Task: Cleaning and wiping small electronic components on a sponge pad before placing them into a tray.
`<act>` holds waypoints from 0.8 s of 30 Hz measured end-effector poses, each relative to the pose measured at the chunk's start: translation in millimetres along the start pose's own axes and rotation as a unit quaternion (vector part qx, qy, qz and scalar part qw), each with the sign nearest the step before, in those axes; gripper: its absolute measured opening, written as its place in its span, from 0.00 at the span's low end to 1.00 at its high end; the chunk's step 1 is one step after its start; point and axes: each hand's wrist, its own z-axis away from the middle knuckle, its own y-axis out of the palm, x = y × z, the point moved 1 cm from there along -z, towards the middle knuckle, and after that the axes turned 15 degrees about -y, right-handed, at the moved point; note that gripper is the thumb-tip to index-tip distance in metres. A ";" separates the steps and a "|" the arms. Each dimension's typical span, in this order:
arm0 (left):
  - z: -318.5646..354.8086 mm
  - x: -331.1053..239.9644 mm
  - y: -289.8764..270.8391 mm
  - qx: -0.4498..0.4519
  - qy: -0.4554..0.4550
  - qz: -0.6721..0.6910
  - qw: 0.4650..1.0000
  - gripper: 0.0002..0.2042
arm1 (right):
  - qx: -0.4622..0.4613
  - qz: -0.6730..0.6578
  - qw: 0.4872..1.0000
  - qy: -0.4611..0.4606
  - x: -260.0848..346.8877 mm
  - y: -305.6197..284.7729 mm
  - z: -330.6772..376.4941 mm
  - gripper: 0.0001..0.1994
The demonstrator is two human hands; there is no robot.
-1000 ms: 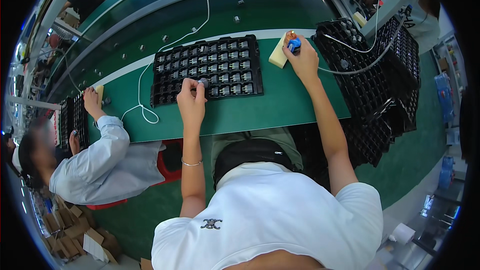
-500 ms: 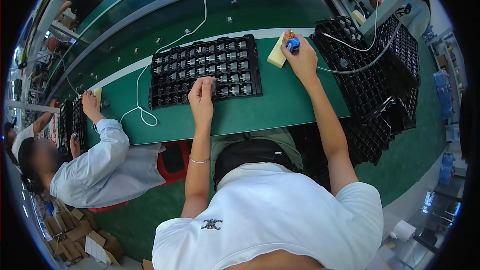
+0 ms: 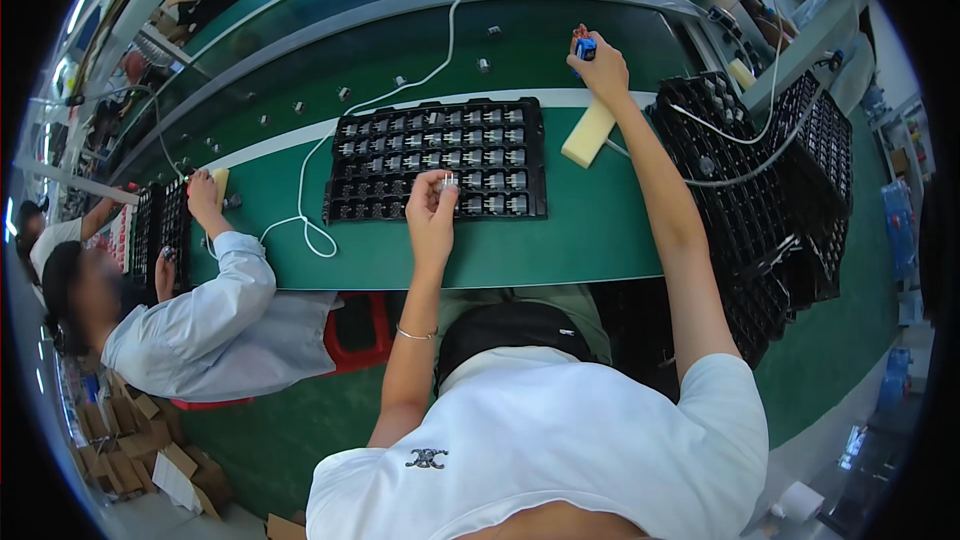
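The fingers of the left hand [image 3: 430,208] are pinched shut on a small shiny part [image 3: 449,180], held just above the front rows of the black tray [image 3: 437,157]. That tray lies flat on the green worktop [image 3: 520,240] & is full of little grey parts in neat rows, one per slot. The right hand [image 3: 601,65] is up past the tray's far right corner, arm stretched out, w/ its fingers closed round a small blue thing [image 3: 586,47]; can't tell what kind of thing it is. Just below that hand a cream foam block [image 3: 588,132] lies tilted on the worktop, near the tray's right edge but not touching it. A white cable [image 3: 312,165] runs down past the tray's left side & makes a loop near the worktop's front edge. To the right, well apart from the tray, stand stacks of empty black trays [image 3: 775,170] w/ thin white wires lying across them. Far to the left another person in a pale blue shirt [image 3: 200,325] sits at the same worktop; one of their hands [image 3: 203,195] is by a small cream block, next to another black tray [image 3: 160,230]. Cardboard boxes [image 3: 130,450] lie on the floor by that person.
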 end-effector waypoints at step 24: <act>20.2 -38.5 39.6 0.090 0.042 0.024 0.995 0.09 | 0.164 -0.630 0.745 0.148 162.0 -52.0 125.7 0.15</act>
